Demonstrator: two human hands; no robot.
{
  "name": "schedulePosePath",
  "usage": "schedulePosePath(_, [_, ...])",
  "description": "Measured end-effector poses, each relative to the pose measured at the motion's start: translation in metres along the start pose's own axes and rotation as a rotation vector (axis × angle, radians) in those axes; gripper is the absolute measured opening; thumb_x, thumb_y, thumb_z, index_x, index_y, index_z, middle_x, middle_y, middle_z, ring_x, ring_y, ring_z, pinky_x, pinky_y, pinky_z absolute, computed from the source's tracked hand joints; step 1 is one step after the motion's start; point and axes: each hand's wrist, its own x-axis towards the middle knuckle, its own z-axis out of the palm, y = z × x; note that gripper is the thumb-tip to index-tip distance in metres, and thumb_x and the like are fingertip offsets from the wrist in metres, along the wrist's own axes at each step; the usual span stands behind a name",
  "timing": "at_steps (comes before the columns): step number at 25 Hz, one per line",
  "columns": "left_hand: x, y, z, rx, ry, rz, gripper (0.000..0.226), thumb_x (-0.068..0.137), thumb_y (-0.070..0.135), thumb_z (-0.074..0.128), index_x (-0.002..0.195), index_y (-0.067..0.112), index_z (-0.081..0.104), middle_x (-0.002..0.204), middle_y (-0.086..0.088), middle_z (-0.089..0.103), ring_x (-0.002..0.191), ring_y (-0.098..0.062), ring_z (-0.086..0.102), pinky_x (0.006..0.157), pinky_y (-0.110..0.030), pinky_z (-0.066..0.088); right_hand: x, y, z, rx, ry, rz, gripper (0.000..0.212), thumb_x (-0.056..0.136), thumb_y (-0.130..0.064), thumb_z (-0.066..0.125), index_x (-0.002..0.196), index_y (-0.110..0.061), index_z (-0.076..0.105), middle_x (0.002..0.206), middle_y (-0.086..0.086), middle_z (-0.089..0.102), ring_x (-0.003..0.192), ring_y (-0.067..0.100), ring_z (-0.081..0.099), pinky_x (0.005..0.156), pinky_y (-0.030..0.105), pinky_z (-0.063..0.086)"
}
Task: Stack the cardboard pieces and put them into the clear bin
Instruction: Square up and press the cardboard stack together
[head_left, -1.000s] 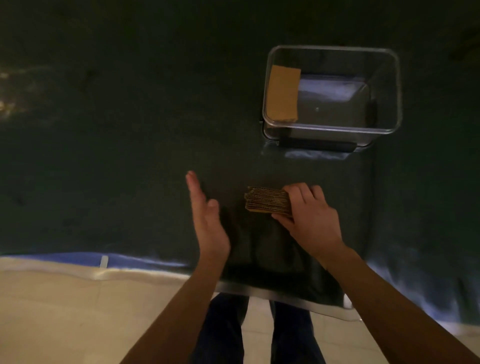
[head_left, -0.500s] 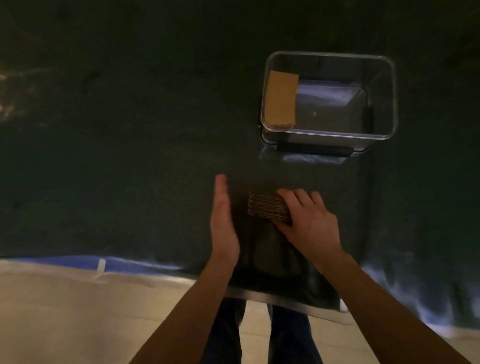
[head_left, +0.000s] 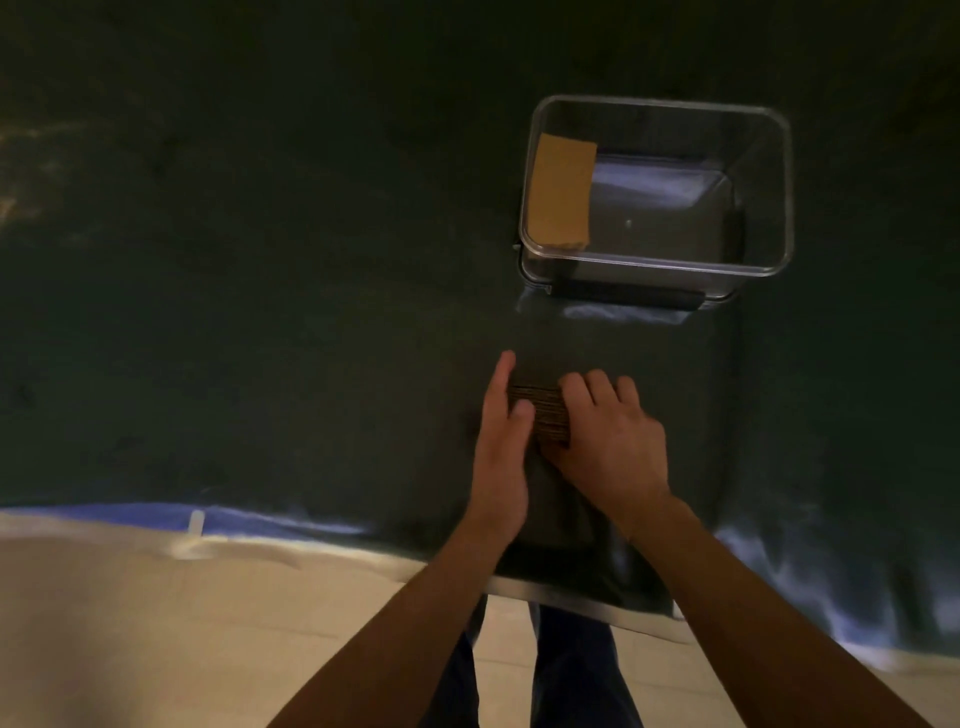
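Observation:
A stack of brown cardboard pieces (head_left: 540, 410) stands on edge on the dark table cover, its corrugated edges facing up. My left hand (head_left: 501, 441) presses flat against the stack's left end, fingers straight. My right hand (head_left: 608, 441) grips the stack from the right, fingers curled over its top. The clear bin (head_left: 763, 187) stands farther back and to the right. Another cardboard piece (head_left: 561, 189) leans against the bin's left inner wall.
The dark cover (head_left: 260, 312) spreads over the whole table, with its front edge (head_left: 311, 530) near me. Below it are a light tiled floor (head_left: 156, 623) and my legs (head_left: 550, 670). A black handle (head_left: 628, 296) runs along the bin's near side.
My left hand has moved right from open air until it touches the stack's left end. My right hand has stayed on the stack.

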Motion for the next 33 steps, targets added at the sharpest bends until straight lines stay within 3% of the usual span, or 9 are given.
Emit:
schedulePosePath(3, [0.007, 0.001, -0.001, 0.001, 0.125, 0.036, 0.051, 0.1, 0.036, 0.038, 0.15, 0.029, 0.032, 0.157, 0.011, 0.036, 0.142, -0.001, 0.035, 0.121, -0.035, 0.026, -0.001, 0.0, 0.002, -0.015, -0.017, -0.005, 0.055, 0.066, -0.041, 0.078, 0.11, -0.019, 0.055, 0.102, 0.005, 0.06, 0.092, 0.027, 0.057, 0.054, 0.035, 0.053])
schedulePosePath(5, [0.006, 0.001, 0.005, 0.04, 0.138, 0.052, 0.056, 0.099, 0.035, 0.043, 0.153, 0.027, 0.033, 0.155, 0.01, 0.041, 0.137, 0.001, 0.042, 0.115, -0.031, 0.037, -0.001, -0.001, 0.001, -0.008, 0.004, 0.005, 0.053, 0.068, -0.042, 0.077, 0.11, -0.019, 0.055, 0.102, 0.006, 0.061, 0.091, 0.027, 0.057, 0.055, 0.036, 0.054])
schedulePosePath(9, [-0.002, 0.002, 0.004, 0.164, -0.076, 0.028, 0.06, 0.091, 0.017, 0.048, 0.151, 0.017, 0.038, 0.147, 0.007, 0.047, 0.127, 0.005, 0.049, 0.097, -0.012, 0.044, 0.001, 0.0, 0.001, -0.005, 0.034, -0.007, 0.052, 0.068, -0.044, 0.076, 0.109, -0.019, 0.056, 0.1, 0.006, 0.061, 0.088, 0.027, 0.058, 0.054, 0.038, 0.055])
schedulePosePath(14, [0.017, 0.012, -0.02, 0.79, -0.311, 0.204, 0.069, 0.075, 0.003, 0.066, 0.14, 0.018, 0.045, 0.138, -0.001, 0.044, 0.123, -0.009, 0.049, 0.103, -0.028, 0.045, 0.001, 0.0, 0.004, 0.012, 0.075, -0.024, 0.052, 0.065, -0.045, 0.08, 0.103, -0.019, 0.057, 0.094, 0.005, 0.063, 0.083, 0.026, 0.058, 0.05, 0.031, 0.047])
schedulePosePath(19, [0.025, 0.005, -0.023, 0.924, -0.298, 0.289, 0.058, 0.076, 0.011, 0.069, 0.126, 0.03, 0.046, 0.124, 0.01, 0.043, 0.105, -0.01, 0.054, 0.08, -0.021, 0.048, -0.005, 0.011, -0.003, 0.084, -0.017, -0.042, 0.073, 0.069, -0.056, 0.068, 0.135, -0.033, 0.045, 0.128, 0.0, 0.054, 0.115, 0.026, 0.05, 0.082, 0.04, 0.049])
schedulePosePath(22, [0.024, 0.002, -0.023, 0.898, -0.296, 0.294, 0.059, 0.077, 0.012, 0.07, 0.122, 0.039, 0.042, 0.119, 0.019, 0.04, 0.1, -0.001, 0.053, 0.072, -0.011, 0.044, -0.034, 0.037, -0.012, 0.694, 0.083, 0.161, 0.091, 0.073, -0.042, 0.068, 0.151, -0.041, 0.021, 0.156, -0.009, 0.03, 0.144, 0.015, 0.025, 0.115, 0.04, 0.026])
schedulePosePath(24, [0.024, 0.001, -0.022, 0.897, -0.294, 0.303, 0.059, 0.079, 0.012, 0.071, 0.122, 0.04, 0.042, 0.121, 0.018, 0.041, 0.101, 0.001, 0.052, 0.072, -0.011, 0.044, -0.058, 0.044, -0.012, 1.327, 0.444, 0.493, 0.08, 0.08, -0.019, 0.053, 0.153, -0.032, 0.022, 0.155, -0.012, 0.032, 0.14, 0.0, 0.035, 0.117, 0.034, 0.03])
schedulePosePath(26, [0.026, 0.001, -0.024, 0.894, -0.291, 0.297, 0.06, 0.079, 0.012, 0.071, 0.123, 0.041, 0.041, 0.124, 0.015, 0.042, 0.103, 0.001, 0.052, 0.076, -0.011, 0.044, -0.068, 0.039, -0.013, 1.508, 0.635, 0.716, 0.08, 0.082, -0.009, 0.042, 0.156, -0.028, 0.019, 0.157, -0.012, 0.033, 0.131, -0.01, 0.041, 0.107, 0.018, 0.037])
schedulePosePath(33, [0.025, -0.001, -0.022, 0.877, -0.252, 0.321, 0.058, 0.077, 0.005, 0.069, 0.123, 0.032, 0.045, 0.123, 0.008, 0.046, 0.107, 0.014, 0.048, 0.082, 0.001, 0.037, -0.058, -0.014, 0.008, 1.54, 0.253, 0.632, 0.081, 0.08, -0.012, 0.046, 0.156, -0.031, 0.022, 0.158, -0.007, 0.034, 0.137, 0.004, 0.042, 0.117, 0.039, 0.032])
